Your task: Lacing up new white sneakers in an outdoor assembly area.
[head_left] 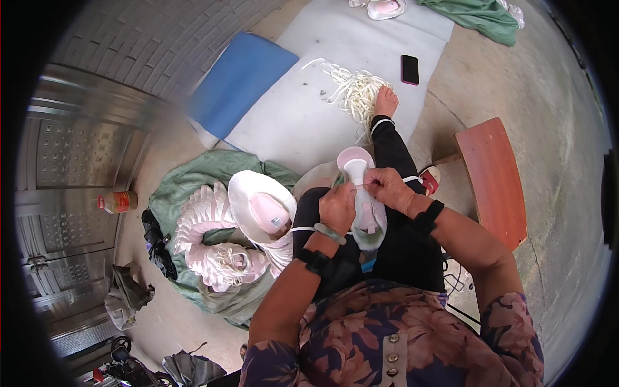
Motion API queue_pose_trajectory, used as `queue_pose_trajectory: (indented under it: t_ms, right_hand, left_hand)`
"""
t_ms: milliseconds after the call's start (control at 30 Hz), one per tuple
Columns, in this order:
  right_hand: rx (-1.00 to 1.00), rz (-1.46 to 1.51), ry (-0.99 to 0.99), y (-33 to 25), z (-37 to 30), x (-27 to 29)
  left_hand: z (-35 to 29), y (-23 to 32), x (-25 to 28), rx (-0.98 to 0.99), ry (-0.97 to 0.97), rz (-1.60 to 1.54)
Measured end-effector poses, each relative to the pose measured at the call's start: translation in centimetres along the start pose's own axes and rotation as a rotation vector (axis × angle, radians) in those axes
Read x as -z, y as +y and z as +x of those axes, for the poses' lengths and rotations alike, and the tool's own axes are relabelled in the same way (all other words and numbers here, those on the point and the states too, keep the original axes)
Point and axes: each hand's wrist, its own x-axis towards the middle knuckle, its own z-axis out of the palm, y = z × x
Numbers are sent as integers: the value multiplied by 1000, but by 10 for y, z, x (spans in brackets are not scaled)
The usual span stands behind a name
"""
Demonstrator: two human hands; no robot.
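Observation:
A pink and white shoe upper lies lengthwise over my lap, its rounded pink end pointing away from me. My left hand is closed at the upper's left edge, the fingertips pinching it near the middle. From the other side my right hand reaches over, thumb and fingers pinched together just above the upper. Whatever sits between those right fingertips is too small to make out. Both sets of fingertips almost meet over the white strip along the upper's centre.
Left of my legs, stacked shoe uppers rest on a green cloth. A pile of white laces lies by my bare foot on a grey mat, near a phone. A blue board and a wooden stool flank me.

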Motion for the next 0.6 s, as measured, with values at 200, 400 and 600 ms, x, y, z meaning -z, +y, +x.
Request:
queue_pose_trajectory:
  t_ms: [200, 400, 600]
  right_hand:
    - [-14, -60, -70, -5, 5, 8]
    - [-73, -16, -182, -11, 0, 24]
    - [278, -488, -63, -15, -8, 29]
  left_hand:
    - [9, -6, -8, 4, 44, -92]
    - [8, -18, -4, 63, 13, -245]
    - [-41, -61, 97, 518, 98, -588]
